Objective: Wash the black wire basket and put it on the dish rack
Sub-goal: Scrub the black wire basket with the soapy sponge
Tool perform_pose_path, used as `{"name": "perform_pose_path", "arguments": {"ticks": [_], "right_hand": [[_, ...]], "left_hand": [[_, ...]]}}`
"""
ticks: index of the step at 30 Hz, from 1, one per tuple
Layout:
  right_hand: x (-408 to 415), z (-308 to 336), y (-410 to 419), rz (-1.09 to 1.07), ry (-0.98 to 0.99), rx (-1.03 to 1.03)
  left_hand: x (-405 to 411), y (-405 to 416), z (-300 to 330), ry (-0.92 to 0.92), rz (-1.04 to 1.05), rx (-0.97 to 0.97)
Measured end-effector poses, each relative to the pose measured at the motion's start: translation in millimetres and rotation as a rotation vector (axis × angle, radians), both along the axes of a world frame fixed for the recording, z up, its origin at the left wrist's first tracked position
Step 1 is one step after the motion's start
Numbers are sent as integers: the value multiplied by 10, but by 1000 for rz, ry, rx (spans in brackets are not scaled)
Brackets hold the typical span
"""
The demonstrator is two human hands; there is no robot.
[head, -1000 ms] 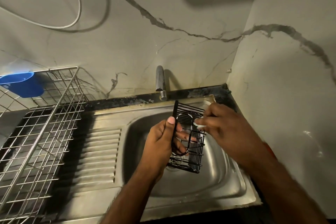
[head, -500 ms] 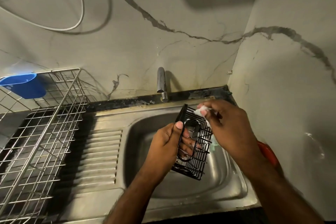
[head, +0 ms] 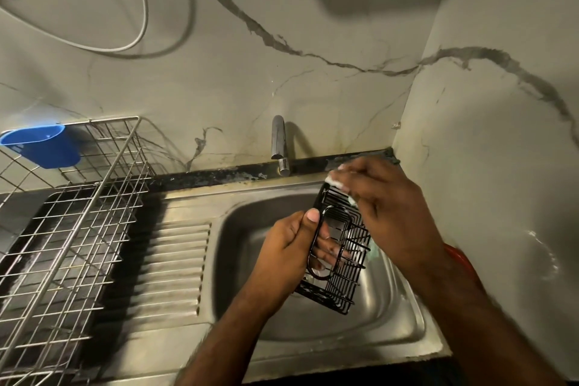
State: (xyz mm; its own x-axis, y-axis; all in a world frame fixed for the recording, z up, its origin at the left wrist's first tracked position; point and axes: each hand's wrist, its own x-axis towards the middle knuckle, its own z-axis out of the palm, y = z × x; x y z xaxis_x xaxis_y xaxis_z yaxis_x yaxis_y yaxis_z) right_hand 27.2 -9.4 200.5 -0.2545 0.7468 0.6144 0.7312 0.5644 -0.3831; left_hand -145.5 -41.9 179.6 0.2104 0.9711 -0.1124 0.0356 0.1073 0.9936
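The black wire basket hangs tilted over the steel sink. My left hand grips its left edge, thumb on the rim and fingers inside the wires. At the basket's top end my right hand holds a soapy, pale green sponge, most of it hidden under the palm, with foam on the fingertips. The silver wire dish rack stands at the left on the drainboard.
The chrome tap rises behind the sink, with no water visibly running. A blue plastic cup hangs on the rack's back edge. The right wall is close beside my right arm. A red thing peeks out behind my right wrist.
My right hand has slid the sponge up along the basket to its top end. The left hand has tilted the basket slightly and kept its grip.
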Motion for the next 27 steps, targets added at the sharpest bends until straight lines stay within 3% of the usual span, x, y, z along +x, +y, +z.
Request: {"name": "perform_pose_path", "arguments": {"ticks": [3, 7, 13, 17, 19, 24, 27], "right_hand": [[-49, -17, 18, 66, -143, -60], [-22, 57, 95, -5, 122, -155], [44, 91, 160, -97, 126, -256], [21, 38, 53, -46, -55, -343], [42, 1, 21, -80, -74, -346], [-13, 17, -12, -100, 122, -295], [-24, 26, -41, -40, 20, -258]], "left_hand": [[7, -4, 1, -4, -15, 0], [12, -9, -8, -7, -37, -2], [22, -12, -17, -5, -32, -1], [5, 3, 0, -19, -11, 0], [7, -3, -15, -6, -12, 3], [17, 2, -29, 12, -18, -3], [-12, 2, -10, 20, -23, 5]]}}
